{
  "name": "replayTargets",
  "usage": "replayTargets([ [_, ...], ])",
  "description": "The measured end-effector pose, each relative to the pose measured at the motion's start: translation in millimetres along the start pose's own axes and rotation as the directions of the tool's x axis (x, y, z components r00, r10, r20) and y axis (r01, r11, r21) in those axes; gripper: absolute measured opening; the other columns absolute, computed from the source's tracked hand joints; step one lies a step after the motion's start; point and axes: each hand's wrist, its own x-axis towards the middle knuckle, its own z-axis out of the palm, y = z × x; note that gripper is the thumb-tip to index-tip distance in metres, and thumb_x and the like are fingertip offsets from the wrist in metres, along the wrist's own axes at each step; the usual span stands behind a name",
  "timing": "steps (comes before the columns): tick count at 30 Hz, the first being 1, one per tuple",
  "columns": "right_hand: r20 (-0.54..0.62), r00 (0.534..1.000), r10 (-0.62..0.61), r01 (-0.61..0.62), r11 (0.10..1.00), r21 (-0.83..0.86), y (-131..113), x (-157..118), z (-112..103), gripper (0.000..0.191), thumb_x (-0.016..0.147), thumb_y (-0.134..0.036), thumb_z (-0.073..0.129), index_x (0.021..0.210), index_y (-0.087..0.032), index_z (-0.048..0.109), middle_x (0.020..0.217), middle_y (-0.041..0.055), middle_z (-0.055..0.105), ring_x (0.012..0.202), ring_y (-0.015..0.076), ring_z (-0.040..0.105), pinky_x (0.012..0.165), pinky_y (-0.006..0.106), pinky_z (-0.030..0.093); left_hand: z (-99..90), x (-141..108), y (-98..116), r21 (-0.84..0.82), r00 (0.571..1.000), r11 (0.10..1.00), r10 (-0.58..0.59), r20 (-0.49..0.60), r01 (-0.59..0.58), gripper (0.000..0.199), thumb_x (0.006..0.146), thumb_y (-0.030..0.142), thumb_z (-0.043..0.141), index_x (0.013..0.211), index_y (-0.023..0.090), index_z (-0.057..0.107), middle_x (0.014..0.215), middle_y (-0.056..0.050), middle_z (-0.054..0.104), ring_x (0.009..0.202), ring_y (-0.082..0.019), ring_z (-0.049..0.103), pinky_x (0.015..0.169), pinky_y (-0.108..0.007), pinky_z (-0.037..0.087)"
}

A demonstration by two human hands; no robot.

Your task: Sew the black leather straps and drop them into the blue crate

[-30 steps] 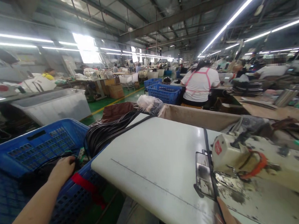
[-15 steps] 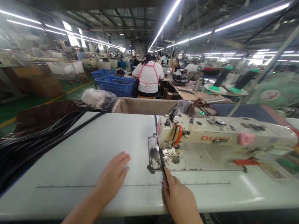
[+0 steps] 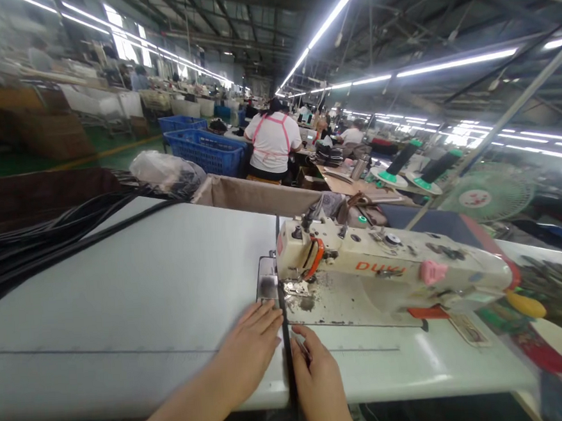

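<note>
A narrow black strip (image 3: 286, 345) runs front to back past the needle end of the sewing machine (image 3: 381, 261) and hangs over the table's front edge. My left hand (image 3: 252, 350) lies flat, fingers stretched, at the strip's left side and over the front of the metal plate (image 3: 267, 279). Just right of the strip, my right hand (image 3: 319, 378) is closed around a small metal tool (image 3: 304, 350). Most of that tool is hidden by my fingers, so its kind is unclear.
Many black strips (image 3: 38, 247) are heaped along the table's left side. Behind the table stands a fabric-lined bin (image 3: 255, 196). Blue crates (image 3: 204, 152) and a seated co-worker (image 3: 275, 140) are beyond. Thread cones (image 3: 400, 163) and a fan (image 3: 486, 193) stand at right.
My left hand has moved right, onto the plate beside the strip. My right hand has come off the strip to its right side, still with the metal tool. The view has shifted right.
</note>
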Motion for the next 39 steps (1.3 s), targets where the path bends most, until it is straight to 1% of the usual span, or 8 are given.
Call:
replayTargets([
  [5, -0.033, 0.999, 0.014, -0.009, 0.990, 0.142, -3, 5, -4, 0.034, 0.097, -0.044, 0.051, 0.104, -0.020, 0.074, 0.080, 0.0050, 0.077, 0.069, 0.0203, 0.070, 0.068, 0.026, 0.055, -2.8, 2, 4, 0.086, 0.996, 0.996, 0.003, 0.094, -0.011, 0.075, 0.099, 0.055, 0.056, 0.156, 0.009, 0.042, 0.164, -0.016, 0.043, 0.154, -0.031, 0.038, 0.126, -0.049, 0.033],
  [8, -0.038, 0.999, 0.009, -0.003, 0.988, 0.155, -3, 5, -6, 0.033, 0.096, -0.046, 0.052, 0.096, -0.021, 0.074, 0.073, 0.0028, 0.074, 0.063, 0.0190, 0.066, 0.063, 0.025, 0.053, -4.3, 3, 5, 0.076, 0.991, 0.997, 0.001, 0.130, -0.011, 0.080, 0.101, 0.062, 0.049, 0.159, 0.008, 0.038, 0.166, -0.017, 0.039, 0.157, -0.031, 0.032, 0.128, -0.050, 0.028],
  [12, -0.032, 0.999, 0.018, -0.013, 0.988, 0.151, 0, 4, -6, 0.038, 0.098, -0.052, 0.051, 0.091, -0.022, 0.073, 0.073, 0.0020, 0.073, 0.062, 0.0187, 0.064, 0.063, 0.026, 0.051, -4.7, 3, 5, 0.054, 0.989, 0.998, -0.020, 0.147, 0.012, 0.081, 0.101, 0.065, 0.044, 0.161, 0.010, 0.036, 0.167, -0.016, 0.036, 0.158, -0.031, 0.028, 0.130, -0.049, 0.024],
  [18, -0.119, 0.992, 0.048, -0.029, 0.988, 0.154, -2, 2, 2, 0.052, 0.099, -0.065, 0.046, 0.088, -0.021, 0.071, 0.073, 0.0022, 0.072, 0.064, 0.0192, 0.063, 0.064, 0.027, 0.050, -3.3, 2, 5, 0.042, 0.992, 0.999, -0.015, 0.125, 0.010, 0.079, 0.102, 0.063, 0.043, 0.161, 0.010, 0.036, 0.168, -0.015, 0.034, 0.160, -0.029, 0.024, 0.131, -0.048, 0.023],
  [22, -0.119, 0.992, 0.035, -0.015, 0.986, 0.164, -2, 2, 3, 0.055, 0.098, -0.069, 0.044, 0.089, -0.021, 0.070, 0.077, 0.0034, 0.073, 0.070, 0.0204, 0.066, 0.067, 0.026, 0.051, -5.7, 3, 6, 0.043, 0.989, 0.999, -0.032, 0.147, 0.026, 0.081, 0.101, 0.065, 0.045, 0.160, 0.010, 0.039, 0.168, -0.015, 0.034, 0.159, -0.030, 0.026, 0.131, -0.047, 0.024],
  [32, -0.095, 0.995, 0.041, -0.023, 0.983, 0.185, -4, 3, -2, 0.048, 0.099, -0.062, 0.049, 0.087, -0.021, 0.071, 0.079, 0.0037, 0.074, 0.074, 0.0204, 0.068, 0.071, 0.026, 0.052, -6.2, 3, 7, 0.038, 0.990, 0.999, -0.030, 0.139, 0.025, 0.079, 0.101, 0.062, 0.048, 0.159, 0.009, 0.039, 0.167, -0.017, 0.035, 0.159, -0.031, 0.027, 0.131, -0.048, 0.023],
  [36, -0.037, 0.999, 0.014, -0.008, 0.985, 0.170, -4, 6, -6, 0.043, 0.097, -0.057, 0.051, 0.085, -0.021, 0.071, 0.076, 0.0033, 0.073, 0.070, 0.0199, 0.067, 0.066, 0.025, 0.052, -7.6, 3, 7, 0.062, 0.985, 0.998, -0.028, 0.168, 0.018, 0.079, 0.101, 0.061, 0.049, 0.158, 0.008, 0.041, 0.167, -0.018, 0.035, 0.159, -0.032, 0.027, 0.131, -0.049, 0.023],
  [39, -0.030, 1.000, 0.003, 0.002, 0.989, 0.151, -4, 6, -7, 0.040, 0.097, -0.053, 0.050, 0.085, -0.021, 0.070, 0.075, 0.0028, 0.072, 0.065, 0.0187, 0.064, 0.063, 0.025, 0.050, -5.3, 2, 7, 0.063, 0.988, 0.998, -0.027, 0.150, 0.017, 0.077, 0.101, 0.060, 0.048, 0.160, 0.010, 0.038, 0.168, -0.016, 0.034, 0.160, -0.031, 0.023, 0.131, -0.049, 0.022],
])
